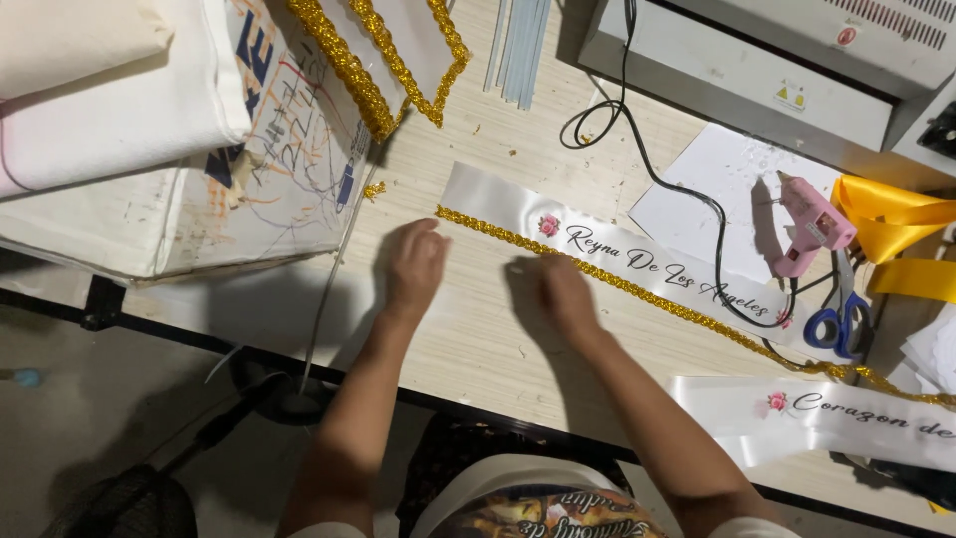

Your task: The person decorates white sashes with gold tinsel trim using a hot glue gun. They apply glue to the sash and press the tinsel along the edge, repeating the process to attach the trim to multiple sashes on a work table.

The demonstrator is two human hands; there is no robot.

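Carefully, I press my left hand and right hand, fingers curled flat, on gold braided trim edging the white satin sash between them; uneven pressure could leave it crooked.

Light wood-grain table with a dark front edge. Grey floor below, left, dim. Black stand or chair base, hard to make out. Even overhead light, soft shadows.

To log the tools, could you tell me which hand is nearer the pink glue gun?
Right. The right hand lies left of the glue gun; the left hand is farther left.
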